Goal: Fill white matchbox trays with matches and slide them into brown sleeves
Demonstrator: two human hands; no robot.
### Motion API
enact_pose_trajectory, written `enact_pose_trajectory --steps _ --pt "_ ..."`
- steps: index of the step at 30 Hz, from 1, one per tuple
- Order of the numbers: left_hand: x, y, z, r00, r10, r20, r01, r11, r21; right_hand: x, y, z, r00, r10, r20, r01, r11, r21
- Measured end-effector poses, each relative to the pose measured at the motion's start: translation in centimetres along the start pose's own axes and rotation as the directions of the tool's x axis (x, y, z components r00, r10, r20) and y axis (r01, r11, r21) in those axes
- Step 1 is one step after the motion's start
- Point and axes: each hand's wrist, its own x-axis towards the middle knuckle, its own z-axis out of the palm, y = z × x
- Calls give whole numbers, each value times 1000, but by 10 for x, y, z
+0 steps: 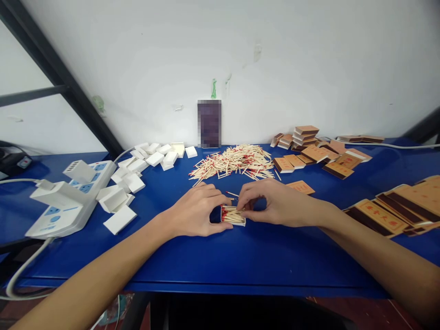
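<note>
A white matchbox tray point(240, 224) full of red-tipped matches point(230, 214) sits on the blue tabletop point(254, 261), between the two hands. The left hand point(201, 208) pinches its near and far sides at one end; the right hand point(270, 201) has its fingertips on the matches at the other, whether gripping any I can't tell. Beyond both hands lies a loose match pile point(240, 161). Empty white trays point(134, 182) scatter left of the left hand, orange matchboxes point(314, 153) beyond the right.

Plain blue desk point(220, 263) under hands point(201, 208) point(271, 201). Between them: white rectangular card tray point(239, 224), pale wooden red-tipped matches point(231, 215). Rightward: orange cardboard matchboxes point(381, 219), dark-brown strips point(367, 223), red print point(378, 214).
</note>
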Motion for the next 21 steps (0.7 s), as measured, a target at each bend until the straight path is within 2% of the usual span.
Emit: enact_pose_trajectory --steps 5,10,21 --pt "0 -8 2 999 -2 -43 1 1000 -13 3 6 3 999 -40 -6 40 995 -90" --pt "-1 -12 2 996 34 -84 -31 999 31 6 6 7 998 -46 -48 42 995 -90" --pt "1 -12 4 994 81 -70 -82 997 -4 4 2 8 994 -81 -79 71 990 -120"
